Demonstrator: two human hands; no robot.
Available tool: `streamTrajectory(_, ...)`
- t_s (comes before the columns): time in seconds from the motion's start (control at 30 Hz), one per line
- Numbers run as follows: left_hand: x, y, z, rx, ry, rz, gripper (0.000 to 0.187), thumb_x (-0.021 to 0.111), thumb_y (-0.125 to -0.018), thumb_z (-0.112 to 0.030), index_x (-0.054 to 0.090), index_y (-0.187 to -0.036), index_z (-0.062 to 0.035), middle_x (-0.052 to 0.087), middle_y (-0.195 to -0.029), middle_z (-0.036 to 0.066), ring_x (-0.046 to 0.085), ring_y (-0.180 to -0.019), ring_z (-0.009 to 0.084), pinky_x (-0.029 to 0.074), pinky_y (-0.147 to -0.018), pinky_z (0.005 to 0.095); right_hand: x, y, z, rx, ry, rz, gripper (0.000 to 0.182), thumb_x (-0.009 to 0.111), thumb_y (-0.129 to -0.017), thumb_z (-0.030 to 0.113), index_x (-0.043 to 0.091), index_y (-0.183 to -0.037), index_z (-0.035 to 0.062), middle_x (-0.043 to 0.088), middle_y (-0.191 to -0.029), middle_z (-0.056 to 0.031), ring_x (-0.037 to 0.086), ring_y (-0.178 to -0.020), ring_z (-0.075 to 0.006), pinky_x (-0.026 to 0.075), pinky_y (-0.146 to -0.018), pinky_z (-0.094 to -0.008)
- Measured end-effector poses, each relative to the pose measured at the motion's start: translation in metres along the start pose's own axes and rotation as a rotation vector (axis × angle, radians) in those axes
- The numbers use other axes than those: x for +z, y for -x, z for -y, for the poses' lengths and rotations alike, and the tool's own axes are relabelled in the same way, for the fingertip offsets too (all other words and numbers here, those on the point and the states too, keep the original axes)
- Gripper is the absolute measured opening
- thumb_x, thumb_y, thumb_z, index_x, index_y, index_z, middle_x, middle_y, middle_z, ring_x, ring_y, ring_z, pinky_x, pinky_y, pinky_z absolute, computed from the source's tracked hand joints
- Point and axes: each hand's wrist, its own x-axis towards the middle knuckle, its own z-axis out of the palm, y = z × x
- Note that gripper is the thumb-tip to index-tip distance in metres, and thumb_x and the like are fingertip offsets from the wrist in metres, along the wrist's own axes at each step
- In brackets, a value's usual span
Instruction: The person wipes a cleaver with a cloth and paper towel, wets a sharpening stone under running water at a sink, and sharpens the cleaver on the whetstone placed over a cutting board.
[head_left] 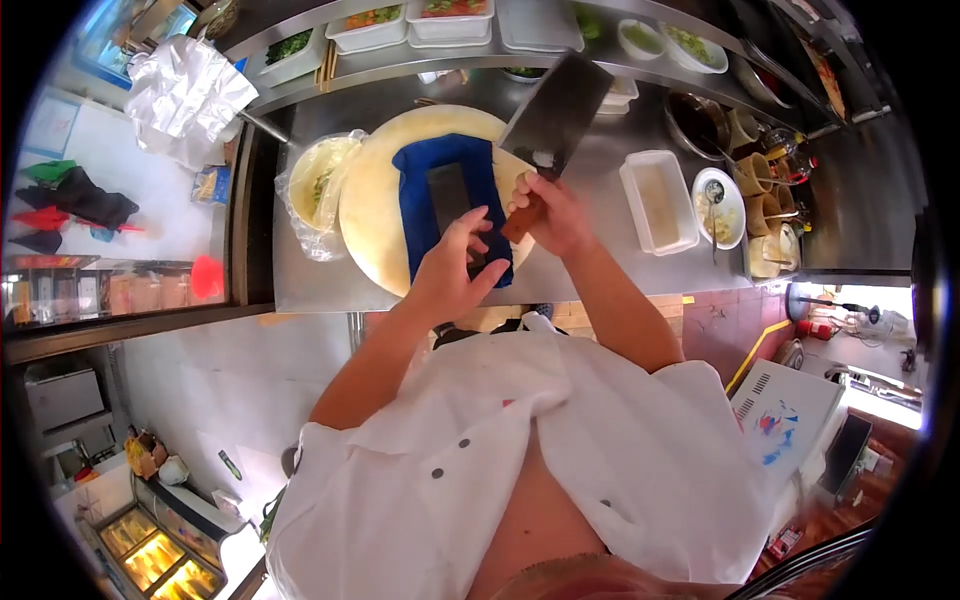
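Observation:
My right hand (558,215) is wrapped round the wooden handle of a cleaver (562,105). Its broad dark blade points up and away from me, with a pale glint near the handle. My left hand (455,262) hovers close over a dark rectangular sharpening stone (445,188), fingers apart and slightly curled, hiding the stone's near end. Under the stone lies a folded blue cloth (412,185), spread on a round, pale chopping board (372,205). The blade overlaps the board's upper right edge in this view.
Left of the board stands a plastic-lined tub (318,190). To the right are a white rectangular container (660,205), a plate with a spoon (732,222) and a dark pot (697,125). Food tubs (365,35) line the shelf above the steel counter (600,265).

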Motion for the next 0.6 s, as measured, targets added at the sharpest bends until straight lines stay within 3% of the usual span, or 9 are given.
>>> streamTrajectory(0.07, 0.002, 0.000, -0.010, 0.068, -0.106, -0.026, 0.082, 0.082, -0.085, -0.015, 0.037, -0.153, -0.0011, 0.064, -0.130, 0.020, 0.066, -0.107, 0.0292, 0.054, -0.090, 0.0384, 0.004, 0.008, -0.014, -0.035, -0.013, -0.041, 0.011, 0.065, -0.102, 0.016, 0.064, -0.109, 0.0077, 0.066, -0.097, -0.0071, 0.065, -0.092, -0.0217, 0.053, -0.089, -0.0376)
streamTrajectory(0.1, 0.003, -0.001, -0.013, 0.092, -0.156, -0.031, 0.085, 0.083, -0.084, -0.015, 0.036, -0.154, -0.0006, 0.064, -0.132, 0.021, 0.066, -0.111, 0.0329, 0.054, -0.092, 0.0403, -0.002, 0.010, -0.020, -0.008, 0.026, 0.029, 0.014, 0.065, -0.103, 0.017, 0.065, -0.114, 0.0087, 0.067, -0.107, -0.0066, 0.064, -0.104, -0.0209, 0.050, -0.099, -0.0383)
streamTrajectory(0.2, 0.002, -0.003, -0.019, 0.132, -0.290, -0.036, 0.085, 0.079, -0.084, -0.014, 0.036, -0.155, -0.0004, 0.063, -0.131, 0.024, 0.065, -0.112, 0.0412, 0.055, -0.090, 0.0432, 0.010, 0.021, -0.041, 0.020, 0.170, -0.099, 0.019, 0.065, -0.104, 0.018, 0.064, -0.120, 0.0079, 0.067, -0.112, -0.0051, 0.062, -0.109, -0.0194, 0.047, -0.103, -0.0371)
streamTrajectory(0.23, 0.002, -0.003, -0.021, 0.140, -0.334, -0.034, 0.083, 0.077, -0.084, -0.014, 0.036, -0.155, -0.0006, 0.063, -0.129, 0.025, 0.065, -0.110, 0.0435, 0.056, -0.088, 0.0437, 0.016, 0.026, -0.041, 0.117, 0.361, -0.086, 0.025, 0.064, -0.104, 0.017, 0.061, -0.127, 0.0064, 0.066, -0.118, -0.0033, 0.061, -0.112, -0.0180, 0.047, -0.103, -0.0349)
streamTrajectory(0.33, 0.007, 0.003, -0.009, 0.023, -0.428, -0.045, 0.084, 0.075, -0.084, -0.012, 0.035, -0.156, -0.0008, 0.064, -0.127, 0.026, 0.067, -0.104, 0.0434, 0.057, -0.083, 0.0448, 0.029, 0.031, -0.071, 0.153, 0.191, -0.003, 0.031, 0.063, -0.105, 0.018, 0.057, -0.134, 0.0063, 0.065, -0.121, -0.0028, 0.060, -0.113, -0.0165, 0.049, -0.100, -0.0332)
streamTrajectory(0.37, 0.007, 0.005, -0.003, 0.043, -0.489, -0.067, 0.088, 0.074, -0.082, -0.010, 0.031, -0.158, -0.0015, 0.067, -0.122, 0.026, 0.070, -0.094, 0.0434, 0.058, -0.076, 0.0464, 0.026, 0.029, -0.083, 0.149, 0.219, 0.041, 0.036, 0.063, -0.106, 0.020, 0.054, -0.138, 0.0071, 0.064, -0.123, -0.0024, 0.060, -0.112, -0.0149, 0.050, -0.097, -0.0323)
streamTrajectory(0.47, 0.004, 0.016, 0.014, -0.123, -0.561, -0.072, 0.094, 0.073, -0.081, -0.010, 0.024, -0.161, -0.0028, 0.071, -0.111, 0.024, 0.071, -0.085, 0.0422, 0.057, -0.071, 0.0471, 0.029, 0.030, -0.112, 0.128, 0.396, 0.030, 0.040, 0.062, -0.106, 0.023, 0.052, -0.141, 0.0063, 0.063, -0.127, -0.0029, 0.060, -0.114, -0.0140, 0.050, -0.099, -0.0324)
streamTrajectory(0.5, 0.003, 0.021, 0.020, -0.163, -0.625, -0.075, 0.100, 0.074, -0.080, -0.011, 0.019, -0.163, -0.0026, 0.073, -0.098, 0.022, 0.071, -0.078, 0.0406, 0.056, -0.069, 0.0476, 0.029, 0.031, -0.115, 0.257, 0.491, 0.073, 0.045, 0.059, -0.108, 0.029, 0.048, -0.145, 0.0050, 0.061, -0.133, -0.0033, 0.057, -0.121, -0.0147, 0.047, -0.104, -0.0326)
streamTrajectory(0.6, -0.004, 0.036, 0.035, -0.284, -0.623, -0.057, 0.102, 0.075, -0.079, -0.012, 0.018, -0.163, -0.0030, 0.073, -0.089, 0.020, 0.071, -0.077, 0.0397, 0.056, -0.069, 0.0487, 0.027, 0.032, -0.128, 0.377, 0.588, 0.123, 0.048, 0.056, -0.109, 0.034, 0.047, -0.146, 0.0049, 0.062, -0.132, -0.0029, 0.057, -0.121, -0.0165, 0.047, -0.104, -0.0333)
